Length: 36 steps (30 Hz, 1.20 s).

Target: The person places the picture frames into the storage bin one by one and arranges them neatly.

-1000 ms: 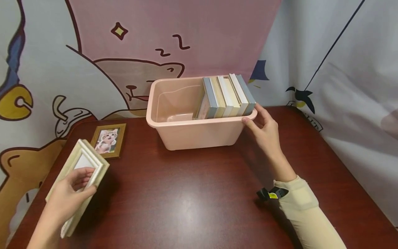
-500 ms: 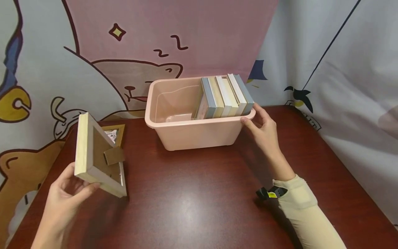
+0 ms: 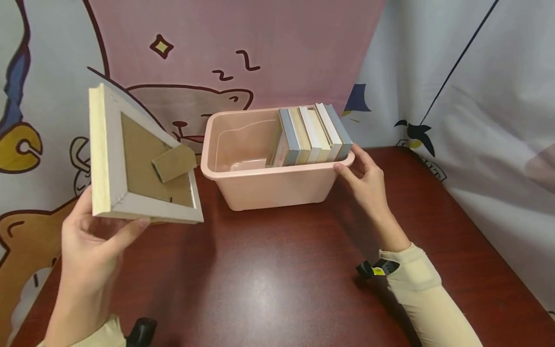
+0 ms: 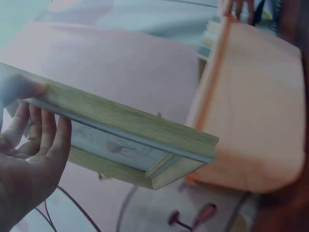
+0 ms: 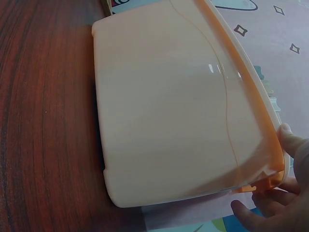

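My left hand point(image 3: 95, 236) holds a cream picture frame point(image 3: 134, 154) by its lower corner, thumb on one side and fingers on the other. The frame is raised and tilted, its brown back and cardboard stand point(image 3: 175, 164) facing the head camera. In the left wrist view its wood-grained edge point(image 4: 125, 121) and part of the glazed front show. My right hand point(image 3: 368, 188) pinches the front right corner of the rim of a pink plastic bin point(image 3: 273, 188). Several upright frame-like pieces point(image 3: 314, 137), with blue-grey, cream and white edges, stand packed at the bin's right end.
The bin's left half shows bare floor point(image 3: 249, 165). It stands on a dark red wooden table point(image 3: 269, 270), close to a cartoon-printed cloth backdrop point(image 3: 295, 53). A dark camera point(image 3: 142, 331) sits at my left wrist, another point(image 3: 366, 270) at my right.
My left hand has turned the cream frame from front to back and lifted it up toward the bin. It now hides the small wooden cat-photo frame. My right hand stays on the rim.
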Each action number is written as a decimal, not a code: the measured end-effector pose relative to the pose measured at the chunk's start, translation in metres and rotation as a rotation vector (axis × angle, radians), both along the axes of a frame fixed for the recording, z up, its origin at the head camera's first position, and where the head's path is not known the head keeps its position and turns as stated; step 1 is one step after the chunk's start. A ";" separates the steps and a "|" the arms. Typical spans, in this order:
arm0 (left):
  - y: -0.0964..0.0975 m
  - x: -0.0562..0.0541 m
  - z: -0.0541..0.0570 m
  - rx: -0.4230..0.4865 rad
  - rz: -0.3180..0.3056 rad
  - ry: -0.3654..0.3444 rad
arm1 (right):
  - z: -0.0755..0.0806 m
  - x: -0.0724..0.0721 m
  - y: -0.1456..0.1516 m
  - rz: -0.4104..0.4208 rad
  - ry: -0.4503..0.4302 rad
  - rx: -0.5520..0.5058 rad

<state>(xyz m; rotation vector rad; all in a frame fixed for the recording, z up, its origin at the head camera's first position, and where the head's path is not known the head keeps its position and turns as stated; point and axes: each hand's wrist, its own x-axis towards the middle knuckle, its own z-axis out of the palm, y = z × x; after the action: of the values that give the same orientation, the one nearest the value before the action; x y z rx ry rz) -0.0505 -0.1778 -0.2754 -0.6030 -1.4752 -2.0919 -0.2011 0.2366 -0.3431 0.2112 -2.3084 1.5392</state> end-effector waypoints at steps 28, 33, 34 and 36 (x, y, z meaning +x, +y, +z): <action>0.098 -0.124 0.025 -0.257 0.003 -0.101 | -0.002 0.001 0.001 -0.003 0.008 0.012; 0.112 -0.141 0.008 -0.336 -0.014 -0.188 | -0.001 0.002 0.000 0.001 0.014 0.002; 0.114 -0.144 0.005 -0.359 -0.015 -0.202 | -0.001 0.002 -0.001 0.003 0.015 0.000; 0.119 -0.149 0.002 -0.403 -0.020 -0.250 | -0.001 0.002 -0.001 0.006 0.018 -0.005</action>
<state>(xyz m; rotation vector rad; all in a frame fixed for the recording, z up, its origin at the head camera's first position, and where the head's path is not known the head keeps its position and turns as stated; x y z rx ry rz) -0.1997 -0.0589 -0.2737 -0.5133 -2.0672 -1.9492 -0.1992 0.2357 -0.3444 0.2298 -2.2919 1.5401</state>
